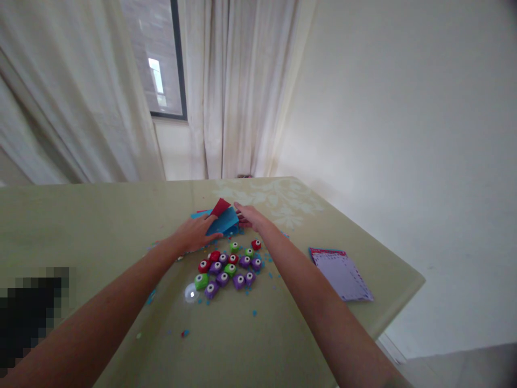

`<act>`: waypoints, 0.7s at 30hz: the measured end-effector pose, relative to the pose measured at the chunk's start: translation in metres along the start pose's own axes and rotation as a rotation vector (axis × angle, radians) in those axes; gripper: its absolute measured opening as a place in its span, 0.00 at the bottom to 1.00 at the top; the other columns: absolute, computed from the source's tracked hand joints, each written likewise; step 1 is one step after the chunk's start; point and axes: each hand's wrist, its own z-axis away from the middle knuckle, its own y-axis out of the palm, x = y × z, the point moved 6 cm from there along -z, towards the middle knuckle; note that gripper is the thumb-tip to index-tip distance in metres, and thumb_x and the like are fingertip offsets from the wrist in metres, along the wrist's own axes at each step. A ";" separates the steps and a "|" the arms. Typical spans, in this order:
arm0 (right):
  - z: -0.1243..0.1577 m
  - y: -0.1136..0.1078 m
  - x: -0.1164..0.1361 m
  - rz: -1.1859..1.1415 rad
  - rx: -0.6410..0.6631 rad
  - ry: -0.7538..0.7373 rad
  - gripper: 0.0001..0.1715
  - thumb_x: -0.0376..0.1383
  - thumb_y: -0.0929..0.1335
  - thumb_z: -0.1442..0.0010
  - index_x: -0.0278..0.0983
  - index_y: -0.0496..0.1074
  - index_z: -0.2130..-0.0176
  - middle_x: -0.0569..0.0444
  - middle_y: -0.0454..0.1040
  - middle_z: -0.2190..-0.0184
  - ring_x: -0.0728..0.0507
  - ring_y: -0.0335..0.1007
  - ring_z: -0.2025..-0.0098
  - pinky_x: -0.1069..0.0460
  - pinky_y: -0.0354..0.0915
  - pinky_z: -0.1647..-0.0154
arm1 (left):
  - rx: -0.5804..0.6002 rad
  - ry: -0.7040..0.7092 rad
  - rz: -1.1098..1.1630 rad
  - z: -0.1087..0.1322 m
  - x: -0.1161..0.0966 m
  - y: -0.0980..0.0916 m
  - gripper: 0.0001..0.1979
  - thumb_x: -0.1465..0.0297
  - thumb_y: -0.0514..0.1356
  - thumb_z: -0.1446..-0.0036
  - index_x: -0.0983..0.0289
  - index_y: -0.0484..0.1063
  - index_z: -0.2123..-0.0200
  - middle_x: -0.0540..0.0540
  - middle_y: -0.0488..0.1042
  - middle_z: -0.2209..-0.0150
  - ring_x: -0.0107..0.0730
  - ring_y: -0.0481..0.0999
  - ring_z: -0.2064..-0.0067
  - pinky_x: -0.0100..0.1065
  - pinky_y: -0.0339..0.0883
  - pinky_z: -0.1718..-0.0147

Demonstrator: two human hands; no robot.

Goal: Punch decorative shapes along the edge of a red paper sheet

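My left hand (199,231) lies at the left side of a small heap of blue paper sheets (226,220), fingers spread and touching them. A red paper piece (221,207) sticks up from the heap. My right hand (249,216) is at the heap's right edge, thumb raised and fingers stretched out; whether it touches the paper I cannot tell. Just in front of the hands sits a cluster of small folded figures with round eye stickers: several purple ones (222,278), several green ones (201,281) and several red ones (204,265).
Blue and red paper scraps (254,312) are scattered over the pale green table (121,226). A stack of lilac sheets with a dotted border (343,275) lies near the right edge. Curtains (242,91) and a white wall (396,134) stand behind. A blurred dark shape is at lower left.
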 end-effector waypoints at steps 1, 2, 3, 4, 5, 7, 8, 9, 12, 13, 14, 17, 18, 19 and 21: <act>0.002 0.001 0.001 -0.046 0.017 0.010 0.25 0.52 0.63 0.26 0.36 0.75 0.62 0.51 0.79 0.69 0.47 0.74 0.70 0.54 0.72 0.67 | 0.008 0.008 -0.008 0.000 -0.002 0.000 0.26 0.57 0.57 0.33 0.63 0.67 0.36 0.68 0.74 0.38 0.55 0.79 0.44 0.47 0.71 0.47; 0.003 0.003 0.002 -0.097 0.033 0.024 0.23 0.51 0.63 0.26 0.37 0.75 0.61 0.51 0.79 0.69 0.47 0.74 0.69 0.54 0.72 0.67 | 0.016 0.015 -0.016 0.000 -0.003 0.001 0.26 0.58 0.59 0.34 0.64 0.68 0.37 0.69 0.75 0.39 0.55 0.79 0.44 0.47 0.71 0.47; 0.004 0.004 0.002 -0.147 0.046 0.036 0.22 0.50 0.63 0.26 0.37 0.74 0.61 0.51 0.79 0.68 0.47 0.74 0.69 0.55 0.71 0.67 | 0.024 0.019 -0.025 0.001 -0.004 0.001 0.25 0.61 0.59 0.34 0.65 0.68 0.38 0.69 0.76 0.40 0.55 0.80 0.44 0.47 0.71 0.47; 0.006 0.005 0.003 -0.188 0.051 0.043 0.21 0.49 0.63 0.26 0.37 0.74 0.61 0.51 0.79 0.67 0.47 0.74 0.69 0.55 0.71 0.67 | 0.031 0.019 -0.033 0.001 -0.004 0.001 0.22 0.64 0.57 0.33 0.65 0.69 0.39 0.69 0.77 0.42 0.55 0.80 0.46 0.47 0.71 0.48; 0.006 0.005 0.002 -0.224 0.049 0.046 0.20 0.48 0.64 0.26 0.37 0.74 0.60 0.50 0.79 0.66 0.47 0.74 0.68 0.55 0.71 0.66 | 0.036 0.017 -0.039 0.001 -0.004 0.001 0.20 0.68 0.55 0.32 0.66 0.70 0.40 0.69 0.78 0.44 0.55 0.81 0.47 0.47 0.72 0.49; 0.007 0.005 0.000 -0.281 0.022 0.045 0.18 0.48 0.64 0.27 0.37 0.73 0.58 0.49 0.79 0.63 0.46 0.75 0.64 0.54 0.72 0.65 | 0.036 0.002 -0.045 0.002 -0.001 0.000 0.22 0.74 0.50 0.32 0.68 0.68 0.37 0.70 0.79 0.45 0.54 0.82 0.48 0.45 0.72 0.51; 0.008 0.005 -0.001 -0.301 -0.002 0.043 0.18 0.49 0.65 0.27 0.38 0.73 0.57 0.48 0.79 0.60 0.45 0.76 0.61 0.53 0.72 0.64 | 0.029 -0.009 -0.044 0.003 0.001 0.000 0.25 0.76 0.49 0.32 0.68 0.64 0.34 0.70 0.78 0.44 0.54 0.82 0.48 0.44 0.72 0.52; 0.008 0.004 -0.003 -0.317 -0.028 0.039 0.18 0.50 0.66 0.28 0.38 0.72 0.55 0.47 0.79 0.57 0.44 0.76 0.58 0.53 0.73 0.63 | 0.016 -0.020 -0.042 0.004 0.003 -0.002 0.29 0.78 0.48 0.33 0.68 0.58 0.30 0.70 0.77 0.42 0.53 0.82 0.48 0.43 0.72 0.53; 0.010 0.004 -0.003 -0.349 -0.072 0.024 0.19 0.52 0.67 0.31 0.40 0.71 0.52 0.45 0.76 0.53 0.41 0.74 0.52 0.50 0.75 0.61 | -0.027 -0.032 -0.031 0.006 0.006 -0.005 0.40 0.82 0.47 0.35 0.62 0.39 0.23 0.70 0.71 0.34 0.50 0.82 0.47 0.40 0.71 0.53; 0.012 0.005 -0.001 -0.355 -0.069 0.012 0.20 0.52 0.68 0.31 0.39 0.71 0.52 0.44 0.76 0.53 0.41 0.74 0.51 0.49 0.76 0.60 | -0.027 -0.028 -0.028 0.006 0.006 -0.004 0.40 0.82 0.48 0.34 0.60 0.40 0.22 0.69 0.70 0.34 0.50 0.82 0.47 0.40 0.71 0.52; 0.016 0.005 0.001 -0.357 -0.062 -0.008 0.20 0.52 0.68 0.31 0.39 0.71 0.52 0.44 0.76 0.53 0.41 0.74 0.51 0.49 0.76 0.59 | -0.018 -0.022 -0.023 0.005 0.005 -0.003 0.39 0.80 0.49 0.34 0.58 0.43 0.23 0.68 0.70 0.34 0.50 0.82 0.47 0.41 0.71 0.51; 0.039 -0.004 0.010 -0.317 -0.059 -0.110 0.16 0.49 0.68 0.32 0.39 0.72 0.56 0.46 0.76 0.53 0.43 0.75 0.53 0.49 0.75 0.55 | 0.029 0.001 0.005 0.003 -0.001 0.005 0.30 0.73 0.54 0.32 0.55 0.62 0.28 0.66 0.77 0.42 0.49 0.83 0.49 0.44 0.72 0.49; 0.052 -0.013 0.011 -0.283 -0.070 -0.147 0.14 0.46 0.70 0.33 0.39 0.73 0.57 0.47 0.76 0.54 0.43 0.75 0.53 0.49 0.74 0.52 | 0.040 0.013 0.020 0.002 -0.004 0.008 0.26 0.71 0.55 0.32 0.55 0.68 0.32 0.65 0.79 0.44 0.48 0.83 0.50 0.44 0.72 0.48; 0.068 -0.024 0.009 -0.243 -0.088 -0.186 0.12 0.44 0.72 0.35 0.39 0.74 0.58 0.49 0.77 0.54 0.43 0.74 0.53 0.48 0.72 0.50 | 0.047 0.028 0.037 0.002 -0.006 0.011 0.23 0.70 0.56 0.32 0.55 0.72 0.36 0.63 0.80 0.46 0.47 0.83 0.49 0.44 0.72 0.46; 0.108 -0.055 -0.001 -0.125 -0.136 -0.260 0.11 0.40 0.76 0.41 0.38 0.76 0.60 0.50 0.77 0.56 0.42 0.73 0.52 0.47 0.68 0.45 | 0.048 0.061 0.072 0.003 -0.011 0.014 0.18 0.70 0.57 0.33 0.56 0.79 0.44 0.61 0.81 0.46 0.46 0.81 0.44 0.44 0.70 0.42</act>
